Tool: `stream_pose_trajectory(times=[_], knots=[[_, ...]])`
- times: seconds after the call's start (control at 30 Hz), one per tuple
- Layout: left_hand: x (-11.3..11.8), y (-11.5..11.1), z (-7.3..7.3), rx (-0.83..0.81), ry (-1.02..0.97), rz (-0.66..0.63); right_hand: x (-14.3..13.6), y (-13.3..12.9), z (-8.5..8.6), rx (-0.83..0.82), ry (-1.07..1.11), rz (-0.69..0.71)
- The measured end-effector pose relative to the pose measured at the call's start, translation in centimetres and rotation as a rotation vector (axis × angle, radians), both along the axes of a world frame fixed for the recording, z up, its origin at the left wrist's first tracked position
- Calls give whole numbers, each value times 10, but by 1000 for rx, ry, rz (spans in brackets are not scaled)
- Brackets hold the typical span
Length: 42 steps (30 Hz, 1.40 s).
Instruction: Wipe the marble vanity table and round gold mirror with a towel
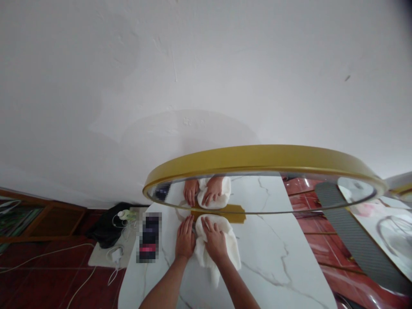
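Fingers spread, your right hand (pixel 215 242) lies palm-down on the white cloth (pixel 233 246), not visibly clasping it; your left hand (pixel 185 238) lies open beside it, fingertips near the gold base (pixel 237 217). Cloth sits on the marbled table (pixel 273 262), below the mirror (pixel 264 156). Judged light, soft, pliable; best gripped by its bunched folds.

two hands (pixel 185 238), one white cloth (pixel 231 242) and one mirror (pixel 267 158).
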<state>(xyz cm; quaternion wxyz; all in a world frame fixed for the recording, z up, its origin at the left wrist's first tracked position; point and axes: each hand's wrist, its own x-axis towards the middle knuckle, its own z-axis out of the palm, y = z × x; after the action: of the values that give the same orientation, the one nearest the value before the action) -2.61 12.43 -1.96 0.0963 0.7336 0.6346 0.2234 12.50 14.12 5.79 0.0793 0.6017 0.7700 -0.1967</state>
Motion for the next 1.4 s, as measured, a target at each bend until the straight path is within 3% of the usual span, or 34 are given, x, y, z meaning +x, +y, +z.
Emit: stream_pose_trajectory(times=[0.13, 0.33, 0.43, 0.53, 0.73, 0.87, 1.4], knots=[[0, 0, -1, 0, -16, 2, 27, -4, 0, -17, -52, -101], [1, -1, -3, -4, -16, 27, 103, -10, -4, 54, -145, -304], [1, 0, -5, 12, -16, 31, 115, -11, -5, 80, -155, -330], [1, 0, -5, 16, -4, 35, 92, -9, -4, 59, -136, -279], [0, 0, -4, 7, 35, 17, 12, 0, 2, -10, -6, -93], [-2, 1, -10, 21, 88, 8, -16, 9, 6, -3, 62, -14], [-3, 1, -10, 53, 144, 17, -21, 5, -7, 26, -10, -78]])
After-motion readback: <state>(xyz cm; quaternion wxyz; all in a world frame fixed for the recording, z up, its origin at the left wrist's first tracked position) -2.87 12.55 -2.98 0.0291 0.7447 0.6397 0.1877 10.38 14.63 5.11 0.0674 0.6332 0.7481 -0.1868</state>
